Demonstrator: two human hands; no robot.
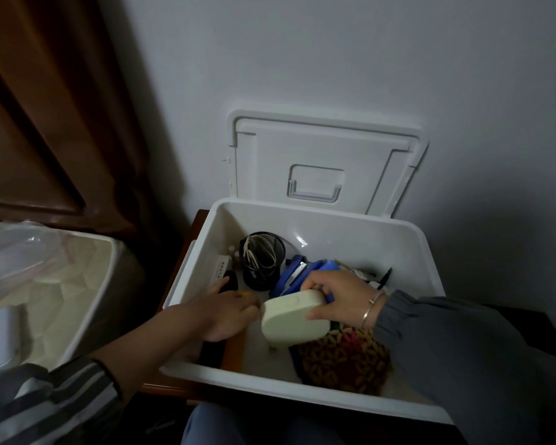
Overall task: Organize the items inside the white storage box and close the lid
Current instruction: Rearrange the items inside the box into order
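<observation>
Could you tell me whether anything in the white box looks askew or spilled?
Nothing looks spilled or damaged. The cream case sits tilted only because the right hand grips it; the lid leans open against the wall.

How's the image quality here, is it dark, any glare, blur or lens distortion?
Head view: dim overall, with the brown wooden panel at left deep in shadow; a small glare patch on the back wall of the white plastic storage box; the left hand looks slightly soft; the wide-angle lens seems to bow the box's rim.

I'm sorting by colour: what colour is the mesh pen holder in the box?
The mesh pen holder is black, clearest in the head view.
</observation>
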